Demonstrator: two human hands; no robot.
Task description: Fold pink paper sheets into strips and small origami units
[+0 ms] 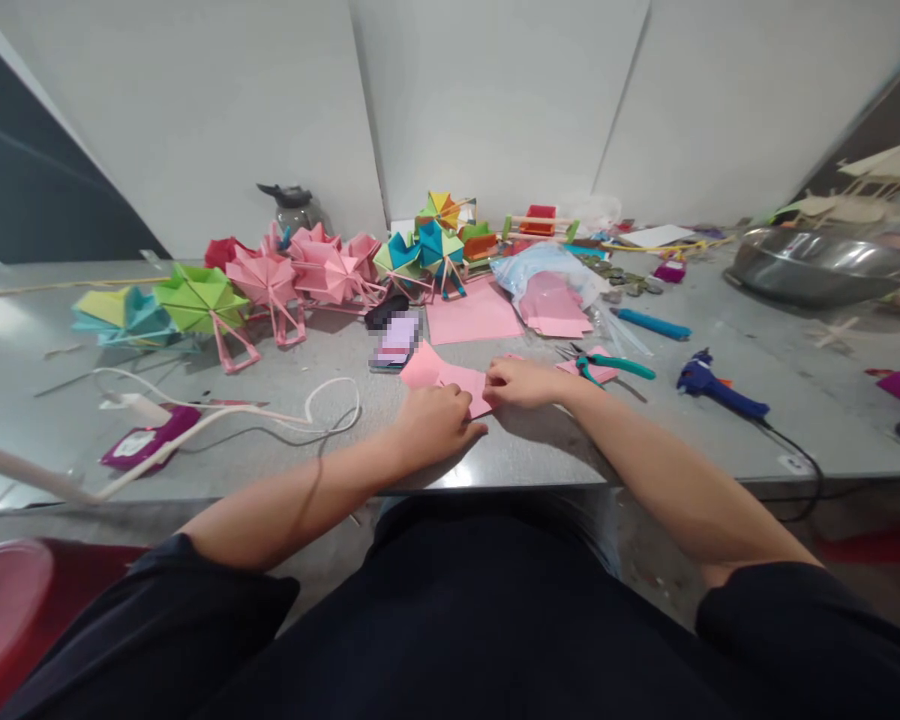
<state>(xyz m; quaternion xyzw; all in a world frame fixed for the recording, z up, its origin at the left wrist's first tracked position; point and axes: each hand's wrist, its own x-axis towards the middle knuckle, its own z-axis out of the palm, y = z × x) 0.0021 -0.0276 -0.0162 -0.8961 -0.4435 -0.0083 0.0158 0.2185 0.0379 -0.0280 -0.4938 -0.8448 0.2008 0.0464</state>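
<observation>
A folded piece of pink paper [424,368] lies near the front edge of the metal table, between my two hands. My left hand [440,420] is closed on its lower left part, fingers curled over it. The fingertips of my right hand [521,383] pinch its right end. One corner of the paper sticks up and to the left, past my left fingers. Just behind it is a flat pink sheet [472,313]. Teal-handled pliers [607,366] rest on small pink pieces to the right of my right hand.
Folded paper wheels [202,297] line the back left. A phone [396,342] lies left of the pink sheet. A blue glue gun [720,385] and a steel bowl [817,265] stand right. A white cable [300,418] loops on the left.
</observation>
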